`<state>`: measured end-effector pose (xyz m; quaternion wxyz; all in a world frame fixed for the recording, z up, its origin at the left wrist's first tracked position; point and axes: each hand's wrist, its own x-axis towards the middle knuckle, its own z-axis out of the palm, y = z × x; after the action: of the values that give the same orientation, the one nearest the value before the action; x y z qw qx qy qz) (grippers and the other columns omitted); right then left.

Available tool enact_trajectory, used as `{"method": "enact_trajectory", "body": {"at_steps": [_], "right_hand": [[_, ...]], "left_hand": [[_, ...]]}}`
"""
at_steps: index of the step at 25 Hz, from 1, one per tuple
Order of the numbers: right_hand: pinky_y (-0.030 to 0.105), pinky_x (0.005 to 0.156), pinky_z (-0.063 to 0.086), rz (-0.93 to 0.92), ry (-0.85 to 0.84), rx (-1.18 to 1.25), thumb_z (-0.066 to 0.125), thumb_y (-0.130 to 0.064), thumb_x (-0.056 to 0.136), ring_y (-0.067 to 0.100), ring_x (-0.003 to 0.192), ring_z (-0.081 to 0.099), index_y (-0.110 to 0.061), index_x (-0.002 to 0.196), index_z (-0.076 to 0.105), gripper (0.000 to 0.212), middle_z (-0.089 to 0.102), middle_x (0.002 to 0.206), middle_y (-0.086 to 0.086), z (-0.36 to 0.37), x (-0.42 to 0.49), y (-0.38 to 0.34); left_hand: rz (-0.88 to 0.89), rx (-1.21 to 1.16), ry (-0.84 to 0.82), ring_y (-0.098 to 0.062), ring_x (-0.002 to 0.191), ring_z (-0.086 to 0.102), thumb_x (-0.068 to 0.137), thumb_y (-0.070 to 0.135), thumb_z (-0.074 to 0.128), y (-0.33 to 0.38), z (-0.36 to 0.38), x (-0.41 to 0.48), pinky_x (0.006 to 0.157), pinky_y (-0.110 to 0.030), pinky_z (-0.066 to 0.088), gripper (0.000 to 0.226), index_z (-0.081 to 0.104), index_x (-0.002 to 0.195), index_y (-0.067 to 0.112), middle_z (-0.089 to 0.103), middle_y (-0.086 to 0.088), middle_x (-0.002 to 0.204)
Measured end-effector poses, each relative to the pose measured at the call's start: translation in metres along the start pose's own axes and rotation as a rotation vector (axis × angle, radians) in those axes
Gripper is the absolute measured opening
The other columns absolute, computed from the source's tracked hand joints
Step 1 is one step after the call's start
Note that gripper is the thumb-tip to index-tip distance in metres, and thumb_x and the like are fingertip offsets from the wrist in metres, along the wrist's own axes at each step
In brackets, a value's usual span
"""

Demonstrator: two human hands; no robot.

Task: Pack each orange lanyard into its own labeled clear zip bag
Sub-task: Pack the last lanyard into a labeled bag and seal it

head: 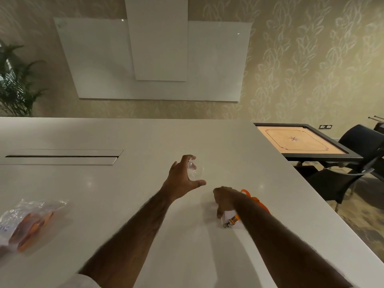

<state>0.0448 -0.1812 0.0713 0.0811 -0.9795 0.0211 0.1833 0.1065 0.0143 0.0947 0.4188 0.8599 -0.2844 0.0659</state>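
A broad, pale tabletop [124, 204] filled the scene, and we took the long dark slot [62, 156] cut into it as our marker. On the wall beyond the slot, leaf-patterned wallpaper [311, 59] framed overlapping white panels [158, 59]. A leafy plant [14, 80] stood beyond the slot's left end. Far to the right of the slot, off the tabletop's edge, we saw a carrom board [301, 143] in a dark frame, with dark chairs [357, 154] beside it.

Nearer the camera than the slot's left end lay the packed bags [27, 223], crinkled clear plastic with orange straps showing inside.

Right of the slot's right end, and a little nearer, the left hand [182, 175] reached out above the tabletop. Its grip was curled over a crumpled clear zip bag [196, 170], thumb held wide below it.

Further right and nearer again, the right hand [225, 201] rested low on the tabletop. The orange lanyard [254, 199] looped out from behind its wrist, still outside any bag. The lanyard's metal clip [227, 223] lay on a white card [229, 216] just below the hand. The fingers pointed down and were partly hidden, so we could not tell whether that grip pinched the strap or merely pressed on the card.
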Motion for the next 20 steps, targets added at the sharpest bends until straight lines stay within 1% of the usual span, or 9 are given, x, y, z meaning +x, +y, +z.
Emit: {"method": "enact_trajectory", "body": {"at_steps": [3,5,8,9,10,12,15,18,20], "right_hand": [[0.022,0.060,0.038,-0.056,0.083,0.095,0.084,-0.016,0.076,0.016,0.087,0.052,-0.011,0.103,0.060,0.037,0.056,0.099,0.000,-0.006,0.001,0.001],[0.021,0.059,0.038,-0.089,0.147,0.169,0.082,-0.011,0.077,0.015,0.084,0.052,-0.012,0.097,0.061,0.028,0.055,0.096,-0.001,-0.015,0.000,0.001],[0.014,0.056,0.043,-0.091,0.208,0.324,0.076,-0.003,0.079,0.009,0.069,0.054,-0.008,0.100,0.072,0.022,0.060,0.084,-0.004,-0.035,-0.004,0.002],[0.014,0.058,0.046,-0.078,0.205,0.386,0.073,0.000,0.081,0.009,0.066,0.056,-0.006,0.099,0.074,0.019,0.062,0.080,-0.006,-0.042,-0.006,0.003],[0.019,0.062,0.050,-0.071,0.195,0.438,0.069,0.002,0.083,0.011,0.067,0.059,-0.005,0.098,0.076,0.018,0.065,0.079,-0.005,-0.049,-0.008,0.004],[0.026,0.067,0.054,-0.085,0.186,0.507,0.063,0.005,0.086,0.018,0.074,0.063,-0.002,0.098,0.076,0.019,0.069,0.084,0.000,-0.060,-0.014,0.006],[0.031,0.071,0.055,-0.106,0.220,0.576,0.056,0.005,0.088,0.020,0.082,0.061,0.000,0.098,0.073,0.021,0.067,0.089,0.003,-0.069,-0.023,0.004],[0.034,0.069,0.051,-0.117,0.344,0.686,0.055,0.004,0.089,0.024,0.082,0.057,0.000,0.090,0.073,0.018,0.066,0.099,0.012,-0.077,-0.028,0.001],[0.036,0.068,0.050,-0.125,0.403,0.734,0.055,0.005,0.090,0.025,0.080,0.057,0.001,0.089,0.072,0.018,0.066,0.098,0.015,-0.086,-0.031,0.002]], "left_hand": [[-0.008,0.017,-0.003,-0.017,0.114,0.048,0.062,0.059,0.086,-0.006,-0.001,0.000,0.098,-0.038,0.043,0.090,0.036,0.133,0.038,0.060,0.018,0.111],[-0.010,0.024,-0.002,-0.016,0.113,0.048,0.061,0.061,0.085,-0.008,-0.002,0.000,0.097,-0.034,0.038,0.091,0.035,0.133,0.038,0.060,0.018,0.111],[0.002,0.027,0.010,-0.013,0.110,0.049,0.062,0.058,0.087,-0.010,-0.003,0.001,0.101,-0.034,0.038,0.092,0.037,0.135,0.033,0.059,0.017,0.111],[0.008,0.024,0.015,-0.011,0.108,0.049,0.062,0.056,0.088,-0.011,-0.003,0.001,0.103,-0.035,0.037,0.092,0.037,0.135,0.031,0.059,0.017,0.110],[0.011,0.022,0.017,-0.009,0.106,0.049,0.063,0.055,0.088,-0.011,-0.004,0.001,0.104,-0.035,0.036,0.092,0.038,0.136,0.029,0.059,0.017,0.110],[0.012,0.022,0.010,-0.007,0.106,0.048,0.064,0.053,0.089,-0.012,-0.004,0.001,0.106,-0.035,0.034,0.093,0.038,0.137,0.027,0.059,0.015,0.111],[0.022,0.022,0.006,-0.004,0.103,0.048,0.065,0.048,0.090,-0.013,-0.004,0.000,0.107,-0.035,0.033,0.094,0.039,0.139,0.023,0.059,0.013,0.112],[0.003,0.030,0.005,-0.006,0.103,0.047,0.066,0.048,0.090,-0.014,-0.007,0.001,0.106,-0.035,0.032,0.094,0.038,0.140,0.024,0.057,0.013,0.112],[-0.020,0.035,0.005,-0.008,0.106,0.047,0.065,0.049,0.089,-0.016,-0.010,0.001,0.107,-0.036,0.032,0.095,0.037,0.140,0.026,0.058,0.013,0.114]]}}
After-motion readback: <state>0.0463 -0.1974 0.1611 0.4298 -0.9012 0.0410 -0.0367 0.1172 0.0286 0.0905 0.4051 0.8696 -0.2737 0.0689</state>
